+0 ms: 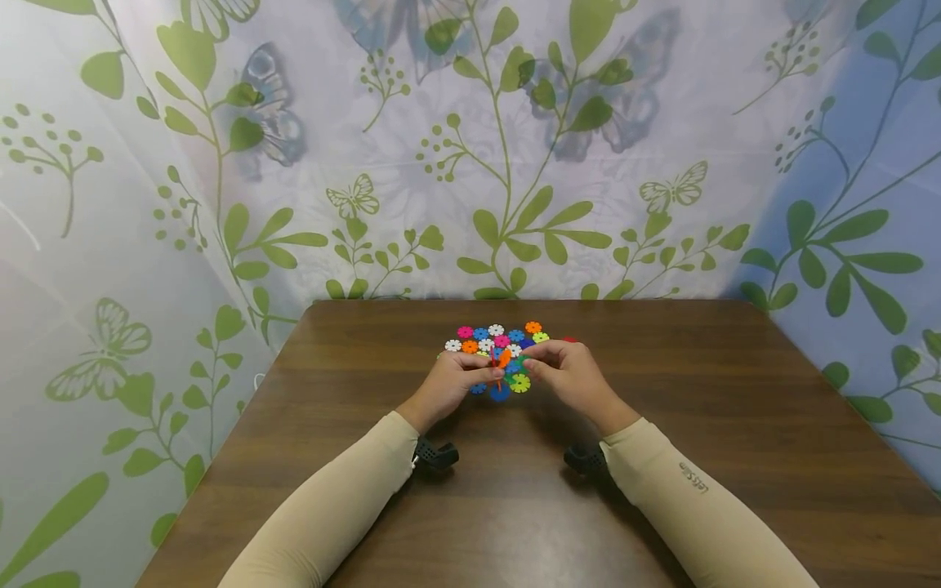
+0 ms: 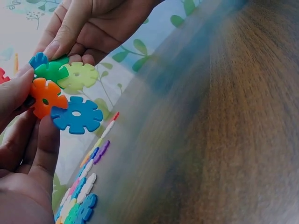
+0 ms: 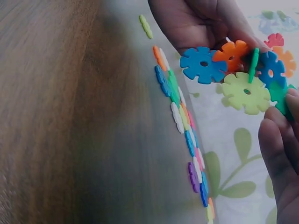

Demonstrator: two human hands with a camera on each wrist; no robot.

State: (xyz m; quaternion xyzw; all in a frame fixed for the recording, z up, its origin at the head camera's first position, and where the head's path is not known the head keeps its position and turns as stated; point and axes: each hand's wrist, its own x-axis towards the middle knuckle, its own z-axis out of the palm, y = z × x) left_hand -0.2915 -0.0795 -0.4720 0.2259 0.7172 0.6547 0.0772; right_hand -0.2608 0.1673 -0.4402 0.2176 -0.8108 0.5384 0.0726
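Observation:
Above the table, both hands hold a cluster of interlocking flower-shaped plastic discs slotted into one another. The left hand [image 1: 444, 382] pinches it near an orange disc [image 2: 52, 94], which joins a blue disc [image 2: 89, 120]. From the other side, the thumb and fingers of the right hand [image 1: 579, 377] pinch a green disc [image 3: 277, 95] at the edge of the cluster. A yellow-green disc [image 3: 247, 103] hangs in the middle with a second green disc [image 3: 253, 65] slotted into it edge-on. Fingers hide part of the cluster.
Many loose flower discs in several colours lie flat behind and below the hands, among them a pink disc [image 1: 466, 332] and a purple disc [image 3: 193, 177]. They rest on a brown wooden table [image 1: 353, 343]. A leaf-patterned curtain [image 1: 412, 229] hangs behind its far edge.

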